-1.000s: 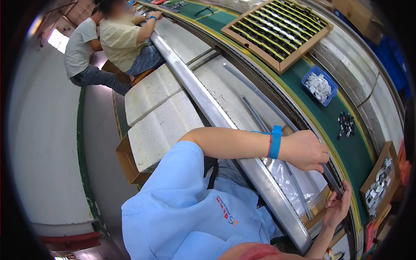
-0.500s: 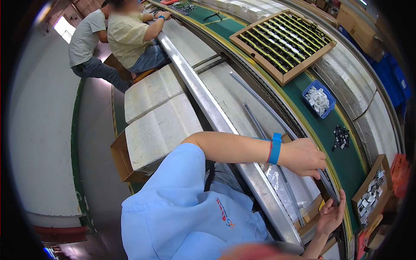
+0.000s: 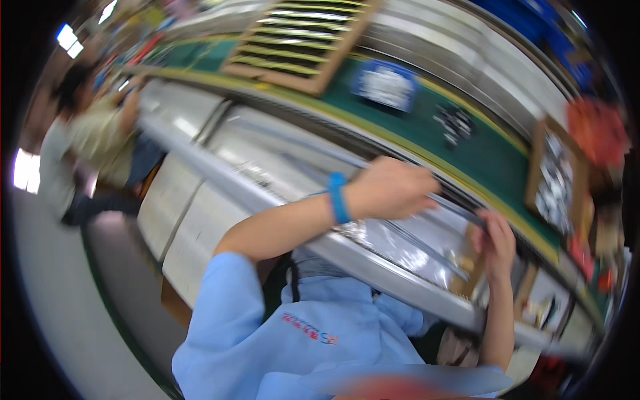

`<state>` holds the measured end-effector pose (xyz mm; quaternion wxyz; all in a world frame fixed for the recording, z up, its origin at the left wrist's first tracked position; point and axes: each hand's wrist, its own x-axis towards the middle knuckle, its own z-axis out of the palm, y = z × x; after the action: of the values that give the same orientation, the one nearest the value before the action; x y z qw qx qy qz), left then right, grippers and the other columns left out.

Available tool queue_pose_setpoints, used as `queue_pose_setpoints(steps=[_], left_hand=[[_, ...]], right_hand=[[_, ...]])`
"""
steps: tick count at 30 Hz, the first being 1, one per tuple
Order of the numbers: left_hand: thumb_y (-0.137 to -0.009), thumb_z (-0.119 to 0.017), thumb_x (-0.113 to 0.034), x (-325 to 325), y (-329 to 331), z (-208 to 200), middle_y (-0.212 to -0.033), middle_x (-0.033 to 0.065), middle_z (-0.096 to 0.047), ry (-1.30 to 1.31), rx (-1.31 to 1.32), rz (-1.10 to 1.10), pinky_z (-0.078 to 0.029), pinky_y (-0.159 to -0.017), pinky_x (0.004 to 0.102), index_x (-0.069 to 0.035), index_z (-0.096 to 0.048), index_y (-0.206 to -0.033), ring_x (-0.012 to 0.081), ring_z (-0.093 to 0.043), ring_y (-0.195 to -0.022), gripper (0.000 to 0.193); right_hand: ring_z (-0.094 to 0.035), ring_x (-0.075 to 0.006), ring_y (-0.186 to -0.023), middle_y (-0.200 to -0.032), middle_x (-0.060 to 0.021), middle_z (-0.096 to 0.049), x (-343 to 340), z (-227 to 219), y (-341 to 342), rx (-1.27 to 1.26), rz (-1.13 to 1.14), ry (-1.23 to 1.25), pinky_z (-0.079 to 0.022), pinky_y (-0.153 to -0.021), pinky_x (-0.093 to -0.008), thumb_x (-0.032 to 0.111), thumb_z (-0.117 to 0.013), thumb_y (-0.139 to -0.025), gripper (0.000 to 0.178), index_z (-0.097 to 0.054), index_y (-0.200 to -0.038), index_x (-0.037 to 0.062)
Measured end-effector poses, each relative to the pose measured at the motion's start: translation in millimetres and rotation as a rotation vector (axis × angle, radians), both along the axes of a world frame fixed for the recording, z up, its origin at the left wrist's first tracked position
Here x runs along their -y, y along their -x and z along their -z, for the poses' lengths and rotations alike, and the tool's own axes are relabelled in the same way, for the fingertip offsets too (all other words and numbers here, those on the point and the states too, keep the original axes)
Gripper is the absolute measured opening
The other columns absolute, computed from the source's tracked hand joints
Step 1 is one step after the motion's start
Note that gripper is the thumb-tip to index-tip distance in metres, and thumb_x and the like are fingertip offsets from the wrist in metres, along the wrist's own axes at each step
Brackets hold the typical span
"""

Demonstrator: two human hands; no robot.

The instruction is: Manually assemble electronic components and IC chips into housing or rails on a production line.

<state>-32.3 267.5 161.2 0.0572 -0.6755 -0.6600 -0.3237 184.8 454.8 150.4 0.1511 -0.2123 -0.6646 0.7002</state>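
My left hand (image 3: 397, 189), with a blue band at its wrist, is closed around a long thin grey metal strip (image 3: 303, 143). Toward the right end of that strip, my right hand (image 3: 495, 245) bends its fingers and thumb about it; motion blur softens the exact contact. A second thin metal strip (image 3: 427, 248) lies lower down, over clear plastic wrap and a pale surface, and passes beneath my left wrist. Between my body and both strips runs a broad silvery metal rail (image 3: 360, 263), under my left forearm.
Beyond the strips, a green belt (image 3: 413, 123) carries a blue bin (image 3: 385, 85) of white pieces, loose black parts (image 3: 455, 124) and a cardboard tray (image 3: 327, 70) of yellow-black rows. At right stands a cardboard box (image 3: 533, 193) of metallic parts. Two people (image 3: 100, 137) are at far left.
The whole view has swung and blurred, so the belt and rail now lie flatter across it. My right hand's fingers, more spread before, are now bent around the strip.
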Motion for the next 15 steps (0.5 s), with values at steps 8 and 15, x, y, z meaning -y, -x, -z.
queue_pose_setpoints(steps=[8,15], left_hand=[[-0.080,-0.071,-0.023,-6,-15,-17,-0.075,0.0059,-0.058,0.046,0.051,0.035,-0.047,-0.054,0.0349,-0.011,-0.067,-0.093,0.0255,-0.061,-0.063,0.019],[-0.078,-0.073,-0.021,-8,-21,-16,-0.074,0.0053,-0.059,0.079,0.050,0.001,-0.045,-0.052,0.0335,-0.008,-0.067,-0.092,0.0251,-0.060,-0.061,0.020]], right_hand=[[-0.052,-0.0076,-0.062,-0.074,-0.0036,-0.061,-9,-19,-9,-0.012,0.123,0.050,-0.041,-0.057,-0.0199,0.024,-0.050,-0.097,0.029,-0.059,-0.114,0.0026],[-0.052,-0.0052,-0.061,-0.074,-0.0022,-0.061,-3,-9,-14,-0.067,-0.078,0.077,-0.041,-0.056,-0.0183,0.029,-0.048,-0.099,0.031,-0.060,-0.113,0.0038]])
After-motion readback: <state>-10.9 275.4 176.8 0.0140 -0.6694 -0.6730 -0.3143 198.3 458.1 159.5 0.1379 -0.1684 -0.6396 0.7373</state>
